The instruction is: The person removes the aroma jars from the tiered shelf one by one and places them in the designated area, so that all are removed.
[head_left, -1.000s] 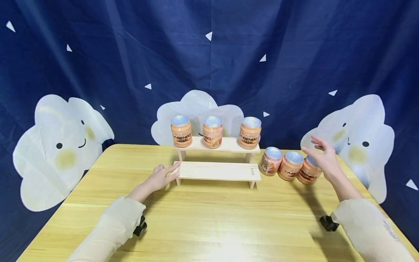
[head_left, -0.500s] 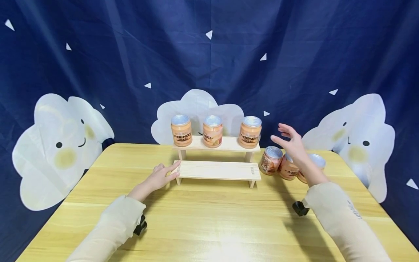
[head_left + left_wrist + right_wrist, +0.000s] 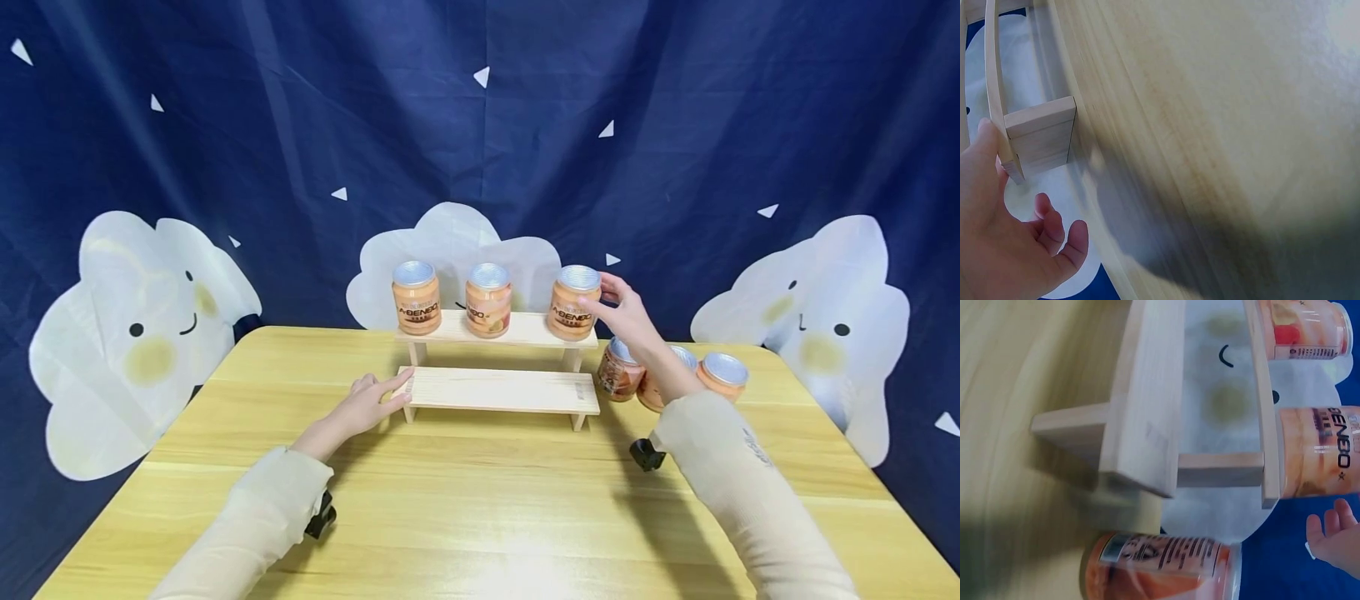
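My left hand [image 3: 367, 406] is at the left end of the lower step of a two-tier wooden display stand [image 3: 495, 392]. Its thumb and a finger pinch the board's edge, and the other fingers stay loosely curled in the left wrist view. My right hand [image 3: 628, 315] holds the rightmost jar [image 3: 572, 317] on the upper step, thumb in front and fingers at its far side. In the right wrist view, several fingers [image 3: 1332, 528] show beside this jar, while the thumb is out of frame. Two more orange-labelled jars, a middle one [image 3: 487, 312] and a left one [image 3: 417, 308], share the upper step.
Right of the stand, three similar jars stand on the wooden table [image 3: 450, 500]: a near one [image 3: 619, 375], a partly hidden middle one [image 3: 651, 392] and an outer one [image 3: 722, 375]. A dark blue curtain [image 3: 300, 125] with white clouds hangs behind the table.
My right hand has moved left from above the table jars to the rightmost jar on the upper step and taken hold of it. The left hand and stand have stayed put.
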`<act>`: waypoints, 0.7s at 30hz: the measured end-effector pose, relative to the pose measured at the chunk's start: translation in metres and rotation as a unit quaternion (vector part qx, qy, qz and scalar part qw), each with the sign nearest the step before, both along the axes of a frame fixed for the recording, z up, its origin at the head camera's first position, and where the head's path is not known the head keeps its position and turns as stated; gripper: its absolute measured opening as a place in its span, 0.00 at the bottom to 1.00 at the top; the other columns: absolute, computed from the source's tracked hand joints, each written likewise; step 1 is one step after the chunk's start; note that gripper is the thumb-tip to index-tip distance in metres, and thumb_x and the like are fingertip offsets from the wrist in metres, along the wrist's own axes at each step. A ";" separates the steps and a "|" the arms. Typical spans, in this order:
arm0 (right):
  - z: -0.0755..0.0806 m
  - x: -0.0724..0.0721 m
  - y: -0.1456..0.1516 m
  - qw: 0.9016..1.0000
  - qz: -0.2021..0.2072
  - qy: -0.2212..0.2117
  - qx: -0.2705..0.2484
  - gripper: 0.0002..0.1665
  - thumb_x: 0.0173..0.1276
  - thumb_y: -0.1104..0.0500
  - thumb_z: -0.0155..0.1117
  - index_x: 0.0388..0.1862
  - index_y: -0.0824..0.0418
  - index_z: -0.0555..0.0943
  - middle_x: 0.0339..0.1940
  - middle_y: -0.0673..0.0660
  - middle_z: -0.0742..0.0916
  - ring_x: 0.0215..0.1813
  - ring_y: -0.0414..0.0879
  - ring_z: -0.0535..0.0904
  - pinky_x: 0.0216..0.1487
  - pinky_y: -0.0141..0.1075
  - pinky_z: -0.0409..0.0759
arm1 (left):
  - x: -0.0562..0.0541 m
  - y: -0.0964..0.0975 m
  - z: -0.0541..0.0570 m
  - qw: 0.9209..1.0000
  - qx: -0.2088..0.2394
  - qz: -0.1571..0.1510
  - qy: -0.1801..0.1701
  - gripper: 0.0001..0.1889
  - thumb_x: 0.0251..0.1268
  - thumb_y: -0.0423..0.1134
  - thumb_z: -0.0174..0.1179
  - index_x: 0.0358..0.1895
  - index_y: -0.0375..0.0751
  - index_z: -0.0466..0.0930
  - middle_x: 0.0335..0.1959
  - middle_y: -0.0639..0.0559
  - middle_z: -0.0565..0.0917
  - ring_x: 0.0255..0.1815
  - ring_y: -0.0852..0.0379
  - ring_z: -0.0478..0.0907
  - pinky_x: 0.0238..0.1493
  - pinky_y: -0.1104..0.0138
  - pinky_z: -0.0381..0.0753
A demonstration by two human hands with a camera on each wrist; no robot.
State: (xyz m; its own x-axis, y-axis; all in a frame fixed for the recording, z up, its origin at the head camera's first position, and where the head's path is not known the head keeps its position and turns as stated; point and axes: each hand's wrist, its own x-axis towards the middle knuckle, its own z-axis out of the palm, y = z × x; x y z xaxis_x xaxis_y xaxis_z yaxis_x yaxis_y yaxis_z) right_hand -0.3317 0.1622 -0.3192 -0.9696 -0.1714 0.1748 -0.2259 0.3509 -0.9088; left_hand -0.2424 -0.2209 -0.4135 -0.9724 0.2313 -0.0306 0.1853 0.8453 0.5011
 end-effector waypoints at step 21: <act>0.001 0.011 -0.011 0.999 -0.026 -0.004 -0.033 0.38 0.62 0.56 0.60 0.66 0.66 0.56 0.57 0.62 0.70 0.55 0.48 0.66 0.57 0.40 0.63 | -0.002 0.000 0.000 1.000 -0.007 0.002 -0.003 0.30 0.67 0.54 0.48 0.69 0.48 0.58 0.30 0.45 0.64 0.33 0.50 0.57 0.35 0.61 0.59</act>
State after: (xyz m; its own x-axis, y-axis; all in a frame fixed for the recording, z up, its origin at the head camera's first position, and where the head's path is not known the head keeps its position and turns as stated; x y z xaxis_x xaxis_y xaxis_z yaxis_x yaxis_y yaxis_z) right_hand -0.3208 0.1508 -0.3187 -0.9782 -0.1092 0.1766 -0.2018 0.3009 -0.9321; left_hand -0.2442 -0.2205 -0.4135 -0.9730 0.2272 -0.0405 0.1787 0.8528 0.4907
